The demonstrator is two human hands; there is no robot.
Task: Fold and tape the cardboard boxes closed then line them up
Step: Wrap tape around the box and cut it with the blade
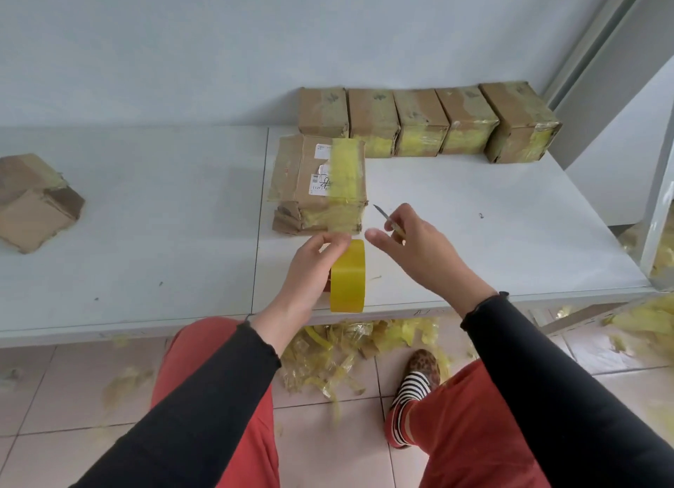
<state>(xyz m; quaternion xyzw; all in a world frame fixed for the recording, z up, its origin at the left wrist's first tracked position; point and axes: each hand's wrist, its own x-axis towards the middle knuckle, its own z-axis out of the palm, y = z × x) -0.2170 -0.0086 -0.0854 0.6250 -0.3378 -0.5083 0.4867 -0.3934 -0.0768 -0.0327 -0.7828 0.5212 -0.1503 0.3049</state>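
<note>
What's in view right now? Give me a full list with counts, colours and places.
taped boxes: five, brown with yellow tape, row along the back wall
box being taped: one, brown, yellow strip, table centre
untaped box: one, brown, table's left end
tape roll: one, yellow, near table edge
blade: one, grey, thin
tape scraps: many, yellow, on the floor
table: white
left hand: holds the tape roll
right hand: holds the blade

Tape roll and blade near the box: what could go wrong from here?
1. The right hand holds a small blade close to the left hand; a slip could nick fingers.
2. The tape roll sits near the table edge and could drop.
3. Tape scraps underfoot may cause slipping.
</note>
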